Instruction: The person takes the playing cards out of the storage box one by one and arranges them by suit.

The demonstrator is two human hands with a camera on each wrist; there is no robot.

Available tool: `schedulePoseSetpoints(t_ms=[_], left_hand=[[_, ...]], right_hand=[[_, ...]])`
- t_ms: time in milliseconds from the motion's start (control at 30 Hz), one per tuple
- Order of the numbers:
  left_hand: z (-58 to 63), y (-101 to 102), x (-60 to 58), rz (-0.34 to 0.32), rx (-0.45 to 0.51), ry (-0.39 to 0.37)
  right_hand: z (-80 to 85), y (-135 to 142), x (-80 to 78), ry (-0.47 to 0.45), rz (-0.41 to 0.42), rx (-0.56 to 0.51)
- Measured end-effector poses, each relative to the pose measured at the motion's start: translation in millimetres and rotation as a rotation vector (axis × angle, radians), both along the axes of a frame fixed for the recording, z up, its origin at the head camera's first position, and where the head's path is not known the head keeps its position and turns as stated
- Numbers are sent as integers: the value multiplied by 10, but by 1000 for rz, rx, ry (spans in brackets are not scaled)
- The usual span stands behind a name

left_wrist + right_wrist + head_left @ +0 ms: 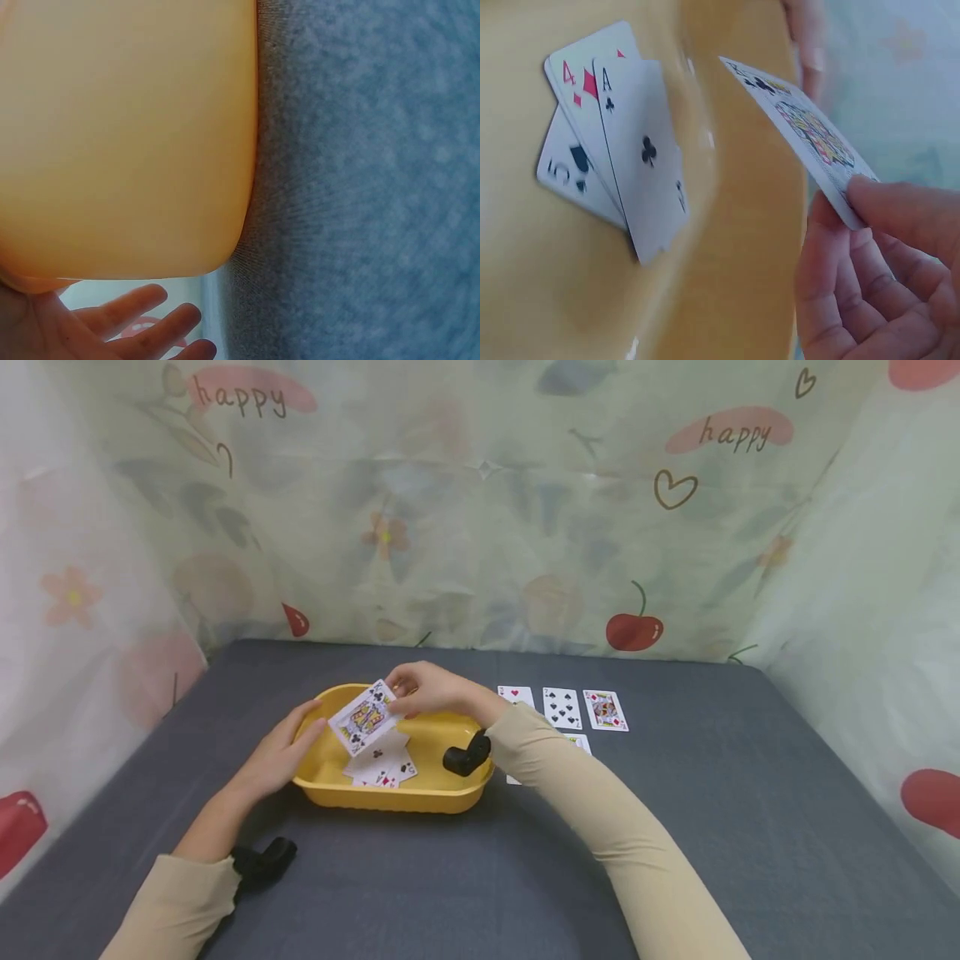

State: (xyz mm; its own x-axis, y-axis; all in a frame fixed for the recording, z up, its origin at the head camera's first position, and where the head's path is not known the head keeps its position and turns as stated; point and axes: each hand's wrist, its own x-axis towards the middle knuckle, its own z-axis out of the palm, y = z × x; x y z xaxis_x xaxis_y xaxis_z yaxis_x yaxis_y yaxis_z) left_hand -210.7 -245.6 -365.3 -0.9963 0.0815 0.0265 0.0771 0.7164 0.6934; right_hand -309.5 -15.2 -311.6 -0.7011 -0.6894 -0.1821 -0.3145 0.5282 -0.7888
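My right hand [429, 687] pinches a king of clubs card [365, 718] by one corner, thumb on its face. The card is tilted above the left part of a yellow plastic tub [442, 802]. Inside the tub lie several overlapping cards: an ace of clubs [646, 150], a four of diamonds [568, 71] and a five of spades [566, 165] show in the right wrist view. At the tub's left end rests my left hand [279, 753], its thumb by the rim. Its other fingers [154, 330] stretch out along the outside, apart from the wall in the left wrist view.
Right of the tub, playing cards lie face up on the dark grey cloth [712, 793]: a three of hearts [515, 695], a spade card [562, 708] and a king of diamonds [606, 711]. Nearer cards are partly hidden by my right sleeve [600, 802]. Printed curtains [480, 552] surround the table.
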Motion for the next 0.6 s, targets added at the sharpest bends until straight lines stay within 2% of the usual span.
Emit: schedulePoseSetpoints(t_ms=[200,367,600], left_hand=[[-3,6,4,6,5,-18],[-3,-1,6,5,6,-20],[-7,-4,4,2,9,-30]], right_hand=[[83,337,-33,3,-115,-113],[117,727,-66,2,-214,-201],[111,1197,-146,-5,-336,-252]])
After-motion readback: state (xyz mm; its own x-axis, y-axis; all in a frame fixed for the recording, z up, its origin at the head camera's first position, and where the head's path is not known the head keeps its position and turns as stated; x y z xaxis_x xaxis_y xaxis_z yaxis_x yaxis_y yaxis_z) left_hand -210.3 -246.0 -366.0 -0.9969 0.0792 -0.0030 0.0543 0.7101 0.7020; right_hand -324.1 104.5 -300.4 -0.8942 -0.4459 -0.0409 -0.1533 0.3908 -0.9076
